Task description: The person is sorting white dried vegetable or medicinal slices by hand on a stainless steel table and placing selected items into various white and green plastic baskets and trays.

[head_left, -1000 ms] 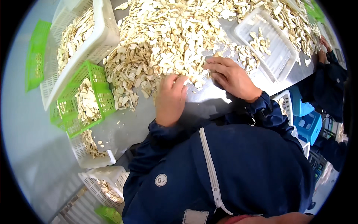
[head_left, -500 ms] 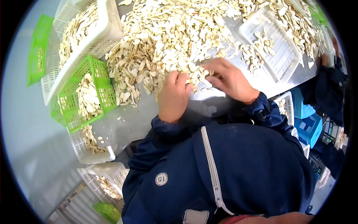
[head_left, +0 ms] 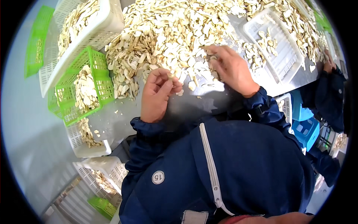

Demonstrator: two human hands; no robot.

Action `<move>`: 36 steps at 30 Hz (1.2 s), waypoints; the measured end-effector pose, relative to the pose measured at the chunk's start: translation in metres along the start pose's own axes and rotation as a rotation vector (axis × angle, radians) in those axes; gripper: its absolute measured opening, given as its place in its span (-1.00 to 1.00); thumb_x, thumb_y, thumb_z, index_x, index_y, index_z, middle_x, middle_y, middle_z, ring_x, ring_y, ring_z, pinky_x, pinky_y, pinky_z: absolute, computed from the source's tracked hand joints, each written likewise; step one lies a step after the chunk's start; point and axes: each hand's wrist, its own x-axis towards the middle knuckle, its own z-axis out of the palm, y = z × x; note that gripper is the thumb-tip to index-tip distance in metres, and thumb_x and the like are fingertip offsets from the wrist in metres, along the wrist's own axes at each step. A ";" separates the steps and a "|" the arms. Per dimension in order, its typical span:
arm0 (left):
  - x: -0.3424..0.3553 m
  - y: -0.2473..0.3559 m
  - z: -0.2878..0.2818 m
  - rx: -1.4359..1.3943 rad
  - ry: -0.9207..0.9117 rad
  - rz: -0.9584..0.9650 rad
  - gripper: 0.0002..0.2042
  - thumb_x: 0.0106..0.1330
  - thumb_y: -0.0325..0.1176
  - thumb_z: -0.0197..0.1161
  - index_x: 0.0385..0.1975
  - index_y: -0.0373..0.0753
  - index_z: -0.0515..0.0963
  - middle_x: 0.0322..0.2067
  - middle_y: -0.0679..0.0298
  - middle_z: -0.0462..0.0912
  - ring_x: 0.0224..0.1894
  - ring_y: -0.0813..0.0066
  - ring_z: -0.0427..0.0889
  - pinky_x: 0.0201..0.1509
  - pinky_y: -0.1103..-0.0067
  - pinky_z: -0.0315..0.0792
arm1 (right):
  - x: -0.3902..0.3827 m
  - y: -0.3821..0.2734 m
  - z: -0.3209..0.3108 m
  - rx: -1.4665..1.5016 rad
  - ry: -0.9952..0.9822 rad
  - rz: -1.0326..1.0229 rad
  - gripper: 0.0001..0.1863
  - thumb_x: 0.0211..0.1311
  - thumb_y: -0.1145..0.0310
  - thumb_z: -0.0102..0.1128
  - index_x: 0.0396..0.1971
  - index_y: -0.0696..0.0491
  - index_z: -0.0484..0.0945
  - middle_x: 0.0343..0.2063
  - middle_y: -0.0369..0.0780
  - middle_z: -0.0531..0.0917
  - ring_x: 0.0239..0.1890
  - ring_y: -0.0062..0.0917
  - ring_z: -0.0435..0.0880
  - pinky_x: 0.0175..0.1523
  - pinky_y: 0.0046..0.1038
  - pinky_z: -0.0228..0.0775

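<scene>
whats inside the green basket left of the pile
The green basket holds a heap of pale slices like the table pile. Its floor beneath them is covered.

Bright, even light falls from above, and the pale slices [head_left: 179, 33] look nearly washed out. The metal tabletop [head_left: 209, 99] carries a soft glare and a dull shadow below the hands. Fisheye distortion bends the baskets near the black circular rim, where detail smears slightly.

Both hands, left hand [head_left: 158, 93] and right hand [head_left: 231, 69], work pale slices [head_left: 167, 33] heaped beside a green basket [head_left: 87, 87].
</scene>
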 end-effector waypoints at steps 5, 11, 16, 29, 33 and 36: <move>0.005 -0.003 0.000 0.223 -0.037 -0.014 -0.81 0.42 -0.47 0.19 -0.02 -0.22 0.46 -0.32 0.33 0.55 -0.31 0.56 0.58 -0.19 0.60 0.50 | -0.015 0.003 -0.011 -0.031 -0.073 0.006 -0.85 0.25 0.35 0.35 -0.19 -0.01 0.65 -0.43 -0.23 0.59 -0.37 -0.39 0.65 -0.30 -0.39 0.49; 0.013 -0.015 0.034 1.025 -0.055 0.168 -0.88 0.30 -0.37 0.32 -0.28 -0.22 0.56 -0.41 0.33 0.58 -0.39 0.50 0.58 -0.31 0.55 0.43 | -0.033 -0.007 -0.001 -0.050 -0.112 -0.095 -0.81 0.15 0.33 0.37 -0.24 0.02 0.66 -0.38 -0.20 0.61 -0.30 -0.26 0.64 -0.23 -0.30 0.52; 0.019 -0.025 0.040 1.351 -0.014 0.486 -0.85 0.27 -0.37 0.32 -0.21 -0.22 0.56 -0.28 0.09 0.66 -0.27 0.02 0.64 -0.25 0.34 0.50 | -0.029 0.008 -0.024 0.001 -0.129 -0.009 -0.82 0.19 0.37 0.34 -0.21 0.03 0.65 -0.35 -0.18 0.63 -0.26 -0.23 0.65 -0.18 -0.30 0.52; 0.063 -0.020 0.073 1.623 0.017 0.543 -0.73 0.32 -0.30 0.28 -0.02 -0.18 0.53 -0.25 0.10 0.67 -0.21 0.02 0.66 -0.20 0.22 0.53 | -0.019 0.004 0.002 0.054 -0.010 0.020 -0.58 0.19 0.39 0.32 0.08 -0.02 0.58 -0.32 -0.15 0.63 -0.27 -0.22 0.65 -0.16 -0.28 0.54; 0.073 -0.021 0.079 1.792 -0.009 0.436 -0.78 0.32 -0.26 0.29 -0.14 -0.20 0.51 -0.26 0.11 0.67 -0.18 0.04 0.67 -0.19 0.22 0.53 | -0.022 -0.002 0.002 0.017 -0.032 -0.012 -0.61 0.21 0.41 0.28 0.07 0.00 0.57 -0.32 -0.11 0.63 -0.29 -0.18 0.64 -0.16 -0.25 0.54; 0.074 -0.024 0.070 1.689 -0.036 0.508 -0.78 0.29 -0.28 0.32 -0.18 -0.20 0.49 -0.26 0.09 0.67 -0.20 0.00 0.66 -0.21 0.19 0.51 | -0.027 0.001 -0.005 0.194 -0.053 0.073 -0.65 0.29 0.41 0.25 0.08 0.02 0.59 -0.34 -0.13 0.60 -0.35 -0.30 0.62 -0.18 -0.36 0.53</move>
